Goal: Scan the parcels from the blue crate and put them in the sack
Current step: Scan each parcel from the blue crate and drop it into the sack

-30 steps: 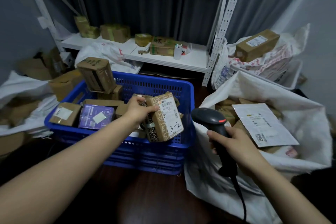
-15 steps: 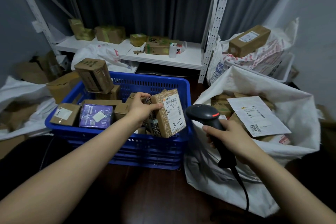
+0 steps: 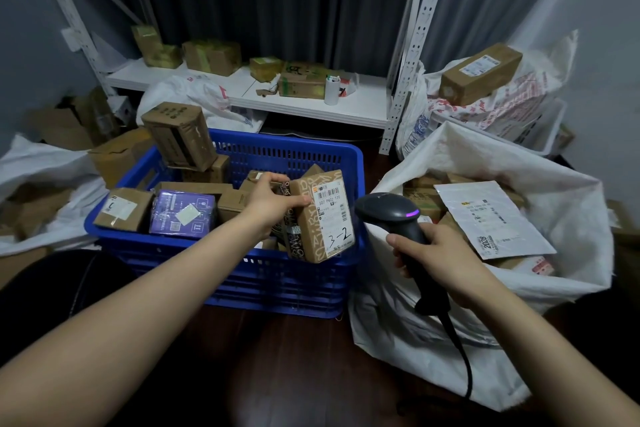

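Note:
My left hand (image 3: 270, 204) grips a brown patterned parcel (image 3: 320, 218) at the right end of the blue crate (image 3: 287, 274); its white label marked "3-2" faces right. My right hand (image 3: 436, 253) holds a black barcode scanner (image 3: 388, 215) just right of that label, its head pointing at the parcel and a purple light lit on top. The open white sack (image 3: 433, 322) stands to the right, with several boxes and a flat white mailer (image 3: 491, 218) inside. More parcels fill the crate, among them a purple box (image 3: 183, 215).
A white metal shelf (image 3: 304, 104) with small boxes stands behind the crate. Other sacks with boxes sit at the far right (image 3: 485, 104) and on the left (image 3: 38, 163). The scanner's cable (image 3: 460, 350) hangs down over the sack's front. The floor is dark wood.
The parcel has risen slightly and turned its label more toward the scanner. The scanner head has moved closer to the label, and its light has changed from red to purple.

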